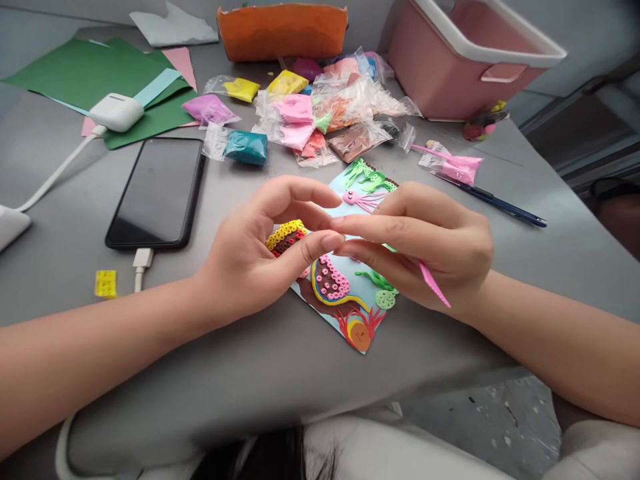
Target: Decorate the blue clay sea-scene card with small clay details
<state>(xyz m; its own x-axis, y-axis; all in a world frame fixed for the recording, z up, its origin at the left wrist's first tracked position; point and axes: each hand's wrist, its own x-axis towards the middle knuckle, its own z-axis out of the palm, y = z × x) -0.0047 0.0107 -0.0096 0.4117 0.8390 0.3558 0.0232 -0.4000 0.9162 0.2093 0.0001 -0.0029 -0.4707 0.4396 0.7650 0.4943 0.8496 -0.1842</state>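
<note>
My left hand (255, 250) and my right hand (435, 237) meet at the fingertips above a clay sea picture (357, 287). The left thumb and fingers close in a pinch; whatever is between them is too small or hidden to make out. Tucked in my right hand is a slim pink clay tool (434, 285), its pointed end sticking out below the palm. The picture lies on the table under both hands, which cover its middle. On it show a pink octopus (351, 197), green weed (370, 179) and an orange-brown shell shape (359, 335).
Bags of coloured clay (295, 110) are heaped behind the picture. A phone (156, 193) with a cable lies left, near green paper (65, 73) and a white charger (116, 111). A pink bin (435, 73), an orange box (283, 33) and a dark pen (500, 203) are around.
</note>
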